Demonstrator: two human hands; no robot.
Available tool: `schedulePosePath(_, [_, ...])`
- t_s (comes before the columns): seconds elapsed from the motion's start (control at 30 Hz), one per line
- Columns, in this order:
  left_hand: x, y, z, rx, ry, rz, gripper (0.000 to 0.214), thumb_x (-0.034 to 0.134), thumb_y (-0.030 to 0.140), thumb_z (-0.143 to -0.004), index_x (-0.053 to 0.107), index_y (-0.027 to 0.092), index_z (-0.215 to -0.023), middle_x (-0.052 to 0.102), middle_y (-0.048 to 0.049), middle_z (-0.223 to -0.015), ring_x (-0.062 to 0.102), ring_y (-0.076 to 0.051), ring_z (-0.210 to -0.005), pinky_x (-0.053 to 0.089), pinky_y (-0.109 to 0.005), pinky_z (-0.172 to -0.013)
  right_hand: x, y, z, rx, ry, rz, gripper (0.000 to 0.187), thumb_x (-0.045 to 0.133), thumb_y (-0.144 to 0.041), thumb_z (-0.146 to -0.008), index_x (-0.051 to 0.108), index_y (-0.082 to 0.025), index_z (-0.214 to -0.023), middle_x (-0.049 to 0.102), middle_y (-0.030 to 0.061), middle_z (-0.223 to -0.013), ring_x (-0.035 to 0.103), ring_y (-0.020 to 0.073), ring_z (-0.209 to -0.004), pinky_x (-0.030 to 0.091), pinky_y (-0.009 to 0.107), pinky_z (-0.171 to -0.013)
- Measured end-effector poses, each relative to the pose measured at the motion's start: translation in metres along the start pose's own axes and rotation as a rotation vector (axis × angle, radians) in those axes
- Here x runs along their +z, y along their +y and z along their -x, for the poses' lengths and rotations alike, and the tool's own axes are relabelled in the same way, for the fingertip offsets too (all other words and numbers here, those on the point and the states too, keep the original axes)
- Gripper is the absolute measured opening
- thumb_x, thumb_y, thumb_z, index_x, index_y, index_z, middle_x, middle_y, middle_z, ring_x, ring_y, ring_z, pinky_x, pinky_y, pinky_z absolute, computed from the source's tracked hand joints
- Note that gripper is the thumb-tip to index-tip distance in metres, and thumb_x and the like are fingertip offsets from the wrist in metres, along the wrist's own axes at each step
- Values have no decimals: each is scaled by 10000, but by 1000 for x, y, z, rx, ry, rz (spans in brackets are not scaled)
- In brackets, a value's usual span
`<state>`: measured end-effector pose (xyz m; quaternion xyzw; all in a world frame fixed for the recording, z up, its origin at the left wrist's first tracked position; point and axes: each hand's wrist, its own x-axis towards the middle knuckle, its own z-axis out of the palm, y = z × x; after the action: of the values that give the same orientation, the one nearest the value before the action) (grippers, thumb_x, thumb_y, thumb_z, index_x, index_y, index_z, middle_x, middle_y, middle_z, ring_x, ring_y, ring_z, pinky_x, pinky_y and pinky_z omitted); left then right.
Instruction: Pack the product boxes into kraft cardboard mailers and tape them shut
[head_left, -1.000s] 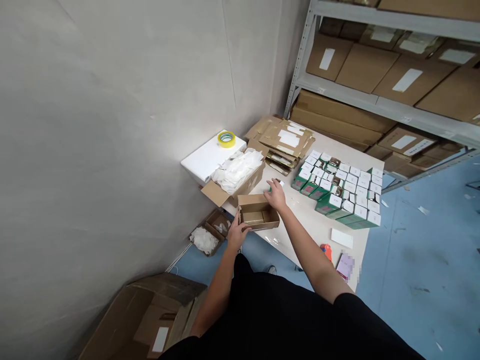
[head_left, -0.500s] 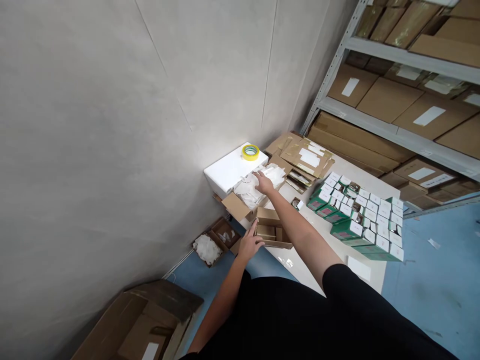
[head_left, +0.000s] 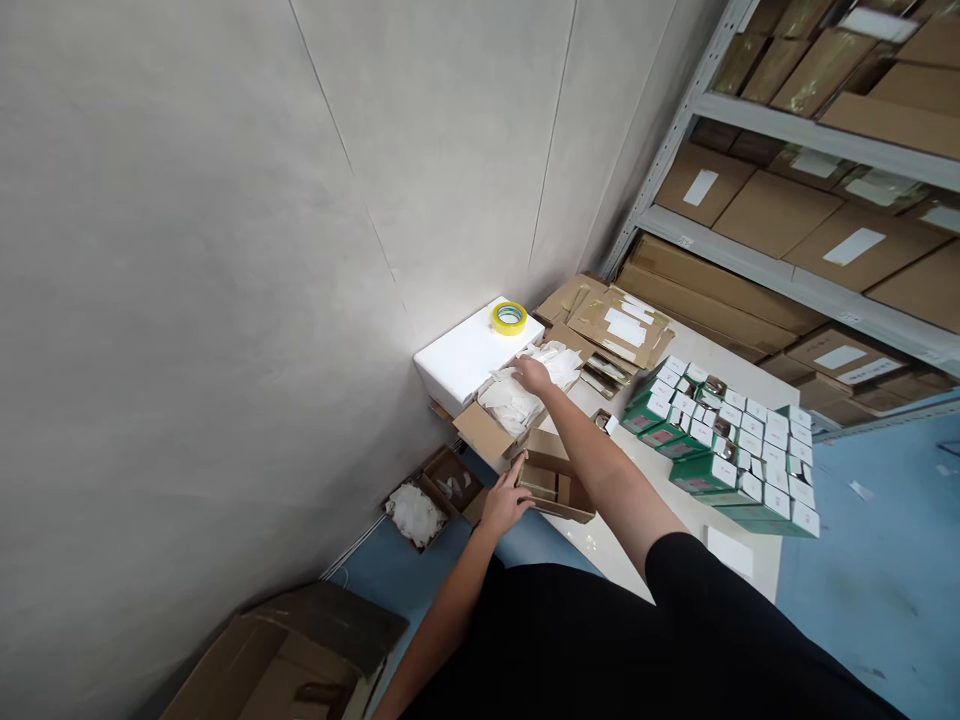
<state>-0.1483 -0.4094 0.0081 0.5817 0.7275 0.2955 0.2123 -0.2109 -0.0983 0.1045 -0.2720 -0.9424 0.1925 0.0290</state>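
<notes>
My left hand (head_left: 504, 503) grips the near wall of a small open cardboard box (head_left: 559, 488), with its fingers over the rim. My right hand (head_left: 531, 376) reaches across and rests on white foam wrap sheets (head_left: 510, 403) in an open cardboard carton (head_left: 484, 434). Its fingertips are partly hidden among the sheets. Tightly packed green-and-white small boxes (head_left: 720, 450) stand in rows on the white table (head_left: 660, 510), to the right of my right forearm. A small metal part (head_left: 602, 421) lies near them.
A yellow tape roll (head_left: 510, 318) sits on a white foam block (head_left: 472, 355) against the wall. Flattened cardboard (head_left: 619, 330) is stacked behind. A small carton with white wrap (head_left: 431, 495) sits on the blue floor. A large carton (head_left: 285, 650) is at lower left; loaded metal shelving (head_left: 787, 230) stands at right.
My right hand has moved from beside the small box to the white sheets in the carton. My left hand stays at the small box. The view has shifted, with the table now further right.
</notes>
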Motion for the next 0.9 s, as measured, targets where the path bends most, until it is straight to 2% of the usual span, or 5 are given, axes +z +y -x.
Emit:
schedulePosePath(0.37, [5, -4, -11, 22, 44, 14, 63, 747, 269, -872, 791, 253, -829, 255, 35, -1717, 572, -295, -1330, 545, -442, -1060, -29, -3, 35, 15, 544, -334, 215, 544, -366, -990, 684, -203, -995, 677, 59, -969, 597, 195, -807, 479, 303, -795])
schedulePosePath(0.5, [16, 6, -20, 23, 68, 25, 77, 737, 284, -882, 806, 249, -886, 255, 12, -1717, 569, -307, -1349, 528, -455, -1092, -30, 18, 116, 185, 616, -345, 309, 518, -473, -1001, 676, -209, -1036, 668, 54, -939, 585, 194, -797, 485, 302, -819])
schedulePosePath(0.7, [43, 42, -38, 30, 21, 48, 107, 750, 326, -879, 815, 277, -948, 307, 27, -1697, 519, -319, -1417, 486, -444, -1155, 14, 65, 282, 478, 551, -364, 299, 533, -464, -984, 698, -245, -1102, 705, 81, -1002, 651, 252, -897, 534, 376, -880])
schedulePosePath(0.8, [64, 65, -49, 61, -32, 61, 103, 745, 330, -883, 815, 283, -942, 320, 36, -1691, 519, -316, -1421, 493, -431, -1154, 30, 84, 342, 523, 401, -392, 312, 648, -412, -916, 703, -270, -1188, 695, 84, -1234, 681, 272, -1031, 551, 399, -925])
schedulePosePath(0.9, [88, 87, -59, 125, -61, 107, 119, 729, 322, -894, 811, 242, -927, 236, 10, -1723, 559, -323, -1386, 539, -409, -1100, 33, 102, 386, 533, 241, -422, 559, 755, -352, -821, 639, -297, -1366, 495, 78, -1570, 687, 279, -1112, 556, 419, -969])
